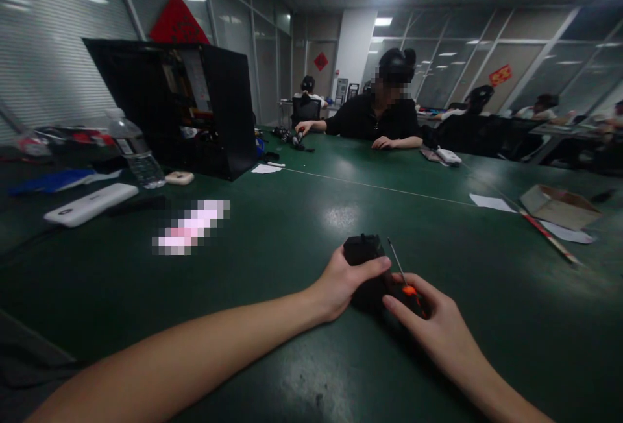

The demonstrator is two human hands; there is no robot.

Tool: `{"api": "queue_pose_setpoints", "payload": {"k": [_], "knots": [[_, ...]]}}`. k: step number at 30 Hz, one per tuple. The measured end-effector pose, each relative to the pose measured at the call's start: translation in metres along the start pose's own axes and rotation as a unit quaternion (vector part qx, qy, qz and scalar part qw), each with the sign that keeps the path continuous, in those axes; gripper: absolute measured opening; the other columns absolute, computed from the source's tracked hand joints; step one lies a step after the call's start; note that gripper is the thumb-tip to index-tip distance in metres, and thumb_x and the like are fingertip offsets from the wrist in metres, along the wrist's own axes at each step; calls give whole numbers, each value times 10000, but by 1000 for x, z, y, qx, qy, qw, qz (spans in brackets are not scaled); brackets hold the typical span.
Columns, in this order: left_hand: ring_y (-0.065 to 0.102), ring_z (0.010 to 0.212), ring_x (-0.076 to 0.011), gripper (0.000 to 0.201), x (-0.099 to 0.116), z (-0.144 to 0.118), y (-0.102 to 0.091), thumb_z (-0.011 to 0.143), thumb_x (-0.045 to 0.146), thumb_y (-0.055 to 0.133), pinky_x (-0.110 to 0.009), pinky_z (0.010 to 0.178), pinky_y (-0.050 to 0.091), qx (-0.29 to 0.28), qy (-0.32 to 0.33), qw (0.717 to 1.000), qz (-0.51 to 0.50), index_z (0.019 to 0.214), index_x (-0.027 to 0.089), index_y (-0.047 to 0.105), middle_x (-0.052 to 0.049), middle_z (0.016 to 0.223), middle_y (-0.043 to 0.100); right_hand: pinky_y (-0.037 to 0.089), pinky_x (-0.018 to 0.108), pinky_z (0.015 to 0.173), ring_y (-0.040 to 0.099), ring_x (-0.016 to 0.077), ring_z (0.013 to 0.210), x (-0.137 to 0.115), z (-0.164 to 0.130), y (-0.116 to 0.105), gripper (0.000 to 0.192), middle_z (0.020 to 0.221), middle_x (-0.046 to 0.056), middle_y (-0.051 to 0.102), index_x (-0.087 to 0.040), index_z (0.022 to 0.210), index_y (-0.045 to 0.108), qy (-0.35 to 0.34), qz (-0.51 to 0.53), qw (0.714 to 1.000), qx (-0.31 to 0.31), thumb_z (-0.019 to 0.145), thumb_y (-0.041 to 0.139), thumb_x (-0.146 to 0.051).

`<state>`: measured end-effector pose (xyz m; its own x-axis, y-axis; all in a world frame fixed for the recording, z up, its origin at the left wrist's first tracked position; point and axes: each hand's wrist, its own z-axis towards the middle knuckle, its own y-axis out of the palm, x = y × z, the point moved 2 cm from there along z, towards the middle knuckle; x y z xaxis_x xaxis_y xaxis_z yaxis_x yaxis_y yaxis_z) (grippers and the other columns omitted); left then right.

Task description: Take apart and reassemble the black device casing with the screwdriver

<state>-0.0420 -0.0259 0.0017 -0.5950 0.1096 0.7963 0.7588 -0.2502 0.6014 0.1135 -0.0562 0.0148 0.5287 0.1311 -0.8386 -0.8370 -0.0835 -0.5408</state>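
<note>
My left hand [346, 280] is closed around a black box-shaped device [361, 249], its thumb lying across the top. What kind of device it is I cannot make out. Close on its right, my right hand [433, 309] holds a screwdriver [409, 290] with an orange and black handle. The thin metal shaft points up and away, its tip clear of the device. Fingers of the right hand reach to the device's right side; whether they touch it I cannot tell. Both hands are just above the green table [272, 241].
On the left are a white power bank [92, 204], a plastic bottle [139, 154], a small beige case [180, 178] and a large black open box [228, 108]. A cardboard tray [559, 207] and a red-and-white stick [549, 238] lie right. A person in black [374, 118] sits opposite.
</note>
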Motion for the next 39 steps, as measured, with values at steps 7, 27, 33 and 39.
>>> {"api": "queue_pose_setpoints", "payload": {"k": [7, 27, 33, 39], "knots": [[610, 833, -172, 407, 5, -2, -11, 751, 451, 761, -309, 814, 473, -12, 55, 986, 157, 954, 123, 630, -60, 896, 660, 493, 322, 617, 655, 226, 717, -2, -1, -3, 476, 845, 60, 723, -169, 1038, 682, 0, -4, 1000, 13, 762, 660, -556], [639, 1062, -246, 605, 26, -6, -13, 731, 188, 711, -387, 989, 458, 30, 96, 947, 306, 1313, 152, 552, -105, 1148, 683, 512, 341, 593, 655, 247, 755, 7, 5, -21, 485, 808, 58, 699, -196, 1161, 688, 7, 47, 998, -27, 802, 644, -520], [632, 1103, -244, 787, 18, -1, -21, 741, 277, 759, -402, 1000, 463, 57, 61, 971, 222, 1432, 153, 401, -138, 1203, 656, 445, 277, 502, 572, 161, 591, 9, 5, -20, 528, 740, 21, 638, -180, 1177, 661, 32, 87, 993, -75, 810, 637, -559], [625, 1106, -236, 557, 15, 5, -26, 774, 331, 741, -366, 988, 469, 3, 49, 962, 267, 1254, 133, 537, -141, 1206, 654, 314, 210, 377, 385, 78, 426, 16, 8, -21, 644, 601, -70, 447, -164, 1255, 583, 81, 232, 966, -81, 785, 661, -598]]}}
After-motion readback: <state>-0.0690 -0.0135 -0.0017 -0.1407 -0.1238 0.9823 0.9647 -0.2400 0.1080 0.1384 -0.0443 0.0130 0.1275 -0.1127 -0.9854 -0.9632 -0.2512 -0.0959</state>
